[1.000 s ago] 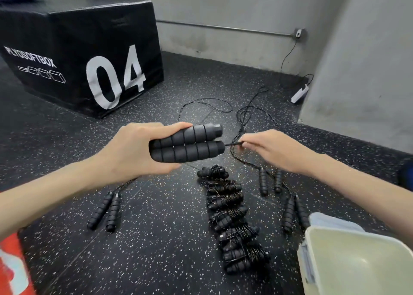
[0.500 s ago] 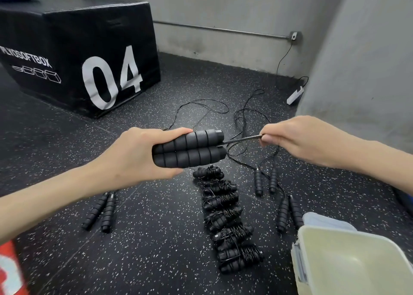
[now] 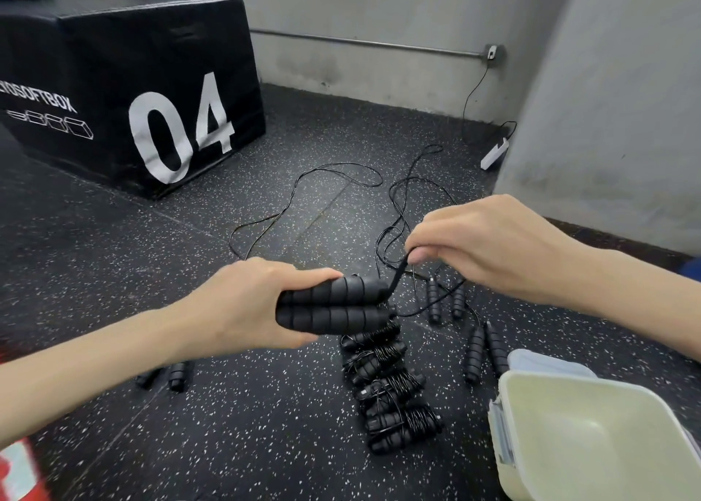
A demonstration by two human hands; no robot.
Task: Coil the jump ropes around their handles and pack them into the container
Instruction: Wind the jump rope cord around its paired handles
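The left hand (image 3: 246,303) grips a pair of black foam handles (image 3: 333,305) side by side, fingers curled round them, held above the floor. The right hand (image 3: 481,242) pinches the thin black rope (image 3: 398,273) between thumb and fingertips just beyond the handle ends. Half a second ago the rope ran out straight and taut from the handles; now the right hand has risen and swung over, and the rope bends up steeply from the handle tips — the handles themselves have dropped lower in view.

Below the handles, partly hidden by them, lies a column of already coiled jump ropes (image 3: 390,386) on the speckled black floor (image 3: 246,443); five or six bundles show, the uppermost masked. Right of the column lie two loose handle pairs (image 3: 481,352), their cords trailing back in loops. Another pair (image 3: 167,375) sits under the left forearm, half covered. The pale green container (image 3: 591,440) stands open at lower right, near the column. One black box marked "04" (image 3: 151,83) stands at the back left, and a white power strip (image 3: 495,154) lies by the wall.
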